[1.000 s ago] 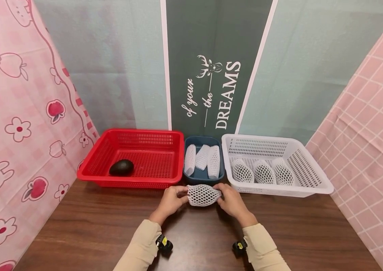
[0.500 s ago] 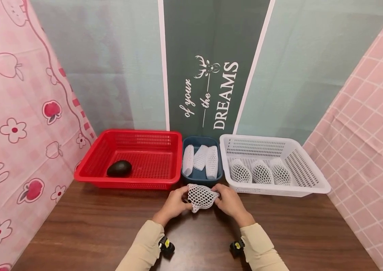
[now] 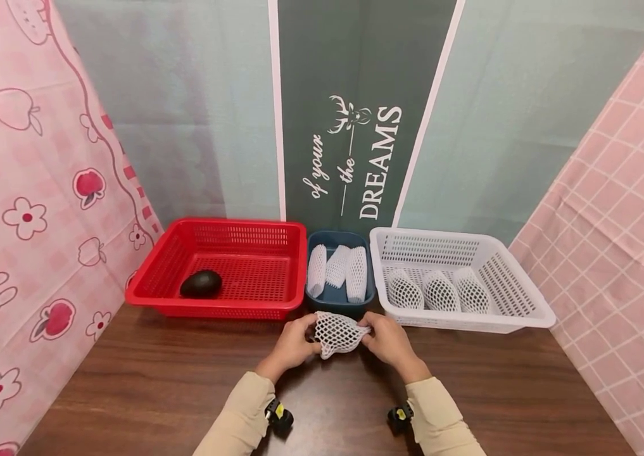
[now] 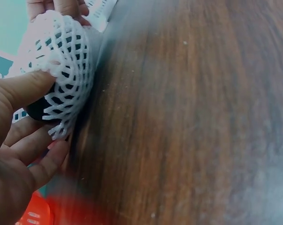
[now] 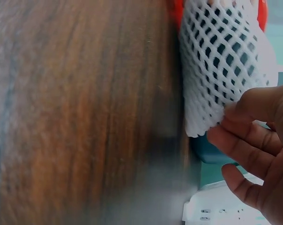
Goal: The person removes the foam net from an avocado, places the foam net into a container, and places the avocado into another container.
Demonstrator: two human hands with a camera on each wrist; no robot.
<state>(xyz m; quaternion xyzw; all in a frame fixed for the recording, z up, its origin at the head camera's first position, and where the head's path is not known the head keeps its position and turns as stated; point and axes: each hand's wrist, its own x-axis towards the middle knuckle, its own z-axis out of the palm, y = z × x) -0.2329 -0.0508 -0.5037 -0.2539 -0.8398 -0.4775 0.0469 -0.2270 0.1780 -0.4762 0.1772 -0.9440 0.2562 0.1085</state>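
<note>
Foam net [image 3: 340, 332] around dark fruit [image 4: 37, 110], at six o'clock of the blue bin [image 3: 342, 310]: probably light, soft, tearable, best taken by its ends, left hand [image 3: 293, 343] pinching the mouth at nine, right hand [image 3: 387, 341] the tail at three.

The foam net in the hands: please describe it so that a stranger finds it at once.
On the table, find the blue bin between the red basket and the white basket. Before it, the left hand and right hand hold the white foam net around a dark object. Unlike the other nets, it is held.
</note>
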